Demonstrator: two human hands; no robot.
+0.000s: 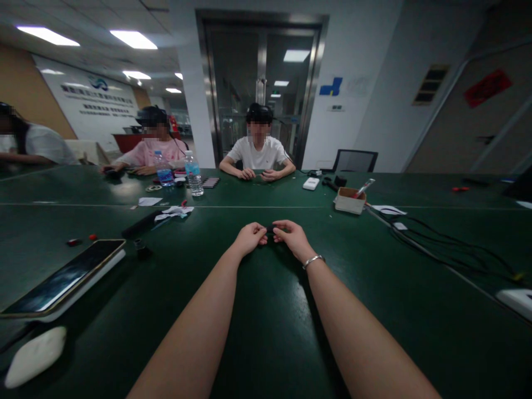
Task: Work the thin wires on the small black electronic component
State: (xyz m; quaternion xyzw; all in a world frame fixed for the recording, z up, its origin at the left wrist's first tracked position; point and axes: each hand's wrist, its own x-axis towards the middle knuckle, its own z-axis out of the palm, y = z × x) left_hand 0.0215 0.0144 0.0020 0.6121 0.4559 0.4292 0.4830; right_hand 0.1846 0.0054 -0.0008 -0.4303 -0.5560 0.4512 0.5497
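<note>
A small dark piece (270, 228) is already picked up and not set down, pinched between the fingertips of the left hand (249, 239) and the right hand (293, 239), too small to tell what is done or left on it. Well apart lie a box (349, 205) at two o'clock, cables (457, 244) at three, a phone (68, 276) near nine and a bottle (194, 177) at ten; the table's (257, 310) far edge is at twelve.

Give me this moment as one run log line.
left hand: on black piece | right hand: on black piece | phone: on left | bottles: beyond, left
</note>
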